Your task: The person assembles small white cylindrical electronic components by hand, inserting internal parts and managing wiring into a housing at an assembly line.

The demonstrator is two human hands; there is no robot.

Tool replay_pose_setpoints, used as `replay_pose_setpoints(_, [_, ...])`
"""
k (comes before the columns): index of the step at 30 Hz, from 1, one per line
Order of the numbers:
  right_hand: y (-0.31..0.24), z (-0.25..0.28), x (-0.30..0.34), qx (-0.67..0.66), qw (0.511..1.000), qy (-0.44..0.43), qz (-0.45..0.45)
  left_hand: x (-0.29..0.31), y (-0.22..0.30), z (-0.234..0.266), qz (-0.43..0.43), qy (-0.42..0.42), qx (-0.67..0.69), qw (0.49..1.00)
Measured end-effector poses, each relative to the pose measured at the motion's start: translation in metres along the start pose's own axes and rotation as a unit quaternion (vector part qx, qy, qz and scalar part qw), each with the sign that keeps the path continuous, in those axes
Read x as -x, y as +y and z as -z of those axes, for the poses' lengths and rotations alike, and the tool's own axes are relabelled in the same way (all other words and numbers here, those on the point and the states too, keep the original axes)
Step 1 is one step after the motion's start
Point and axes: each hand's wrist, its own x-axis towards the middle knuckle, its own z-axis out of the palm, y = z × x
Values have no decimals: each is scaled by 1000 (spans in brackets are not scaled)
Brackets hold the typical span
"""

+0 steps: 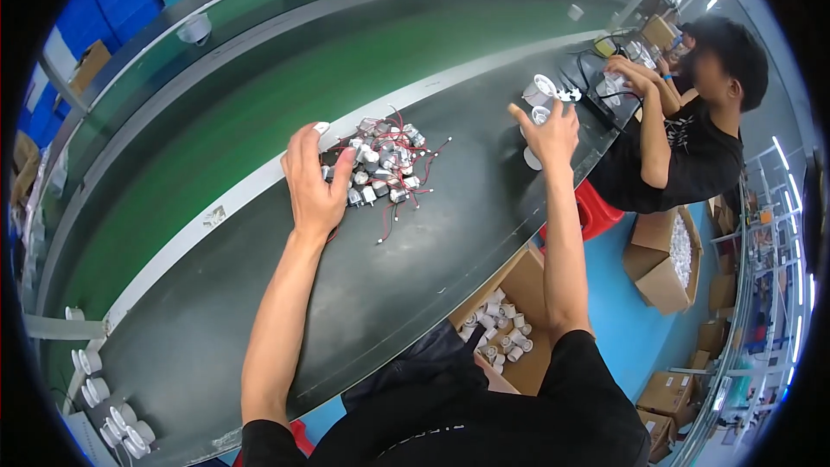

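Observation:
A heap of small silver motors (380, 160) with white ends and thin red and black wires lies on the dark work surface. My left hand (316, 182) is at the heap's left edge, thumb and fingers apart, with no motor visibly in its grasp. A small white bit shows by its fingertips; I cannot tell what it is. Farther right, my right hand (553, 134) is spread over white round plastic housings (539, 88). It partly hides them, and nothing shows in its grasp.
A green conveyor belt (216, 112) runs beyond the table. White round parts (125, 425) stand at the near left. Below the table's edge, a cardboard box (529, 355) holds white parts. A co-worker (692, 121) handles something at the right, near black cables.

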Motion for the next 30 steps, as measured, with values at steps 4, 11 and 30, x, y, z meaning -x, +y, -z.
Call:
replay_pose_setpoints(4, [15,5,9,-23,994,-104,-38,1,0,1,-8,6,-7,1000])
replay_pose_setpoints(11, [-1,34,39,-217,963,-140,-78,1,3,1,-17,30,-1,999])
replay_pose_setpoints(30, [-131,107,232,-273,875,-281,283,92,53,101,-14,-262,131,956])
